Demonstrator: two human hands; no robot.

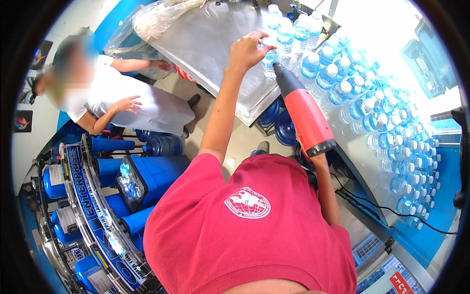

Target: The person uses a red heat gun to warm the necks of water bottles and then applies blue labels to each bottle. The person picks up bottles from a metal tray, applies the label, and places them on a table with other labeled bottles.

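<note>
My left hand (248,51) pinches the white cap of a clear water bottle (269,63) with a blue label, which stands upright near the metal table's corner. My right hand (318,159), mostly hidden behind the tool, grips a red heat gun (307,115) with a black nozzle. The nozzle points up and left, its tip close beside the bottle's label; I cannot tell whether they touch. Just beyond the held bottle stand several more capped water bottles (285,38) in a short row.
Many filled bottles (377,122) crowd the counter on the right, with a black cord (391,210) along its edge. The metal table (196,36) carries plastic bags (164,19). Another person (142,105) in white stands at left. Blue tanks (159,169) and large jugs (164,145) sit below.
</note>
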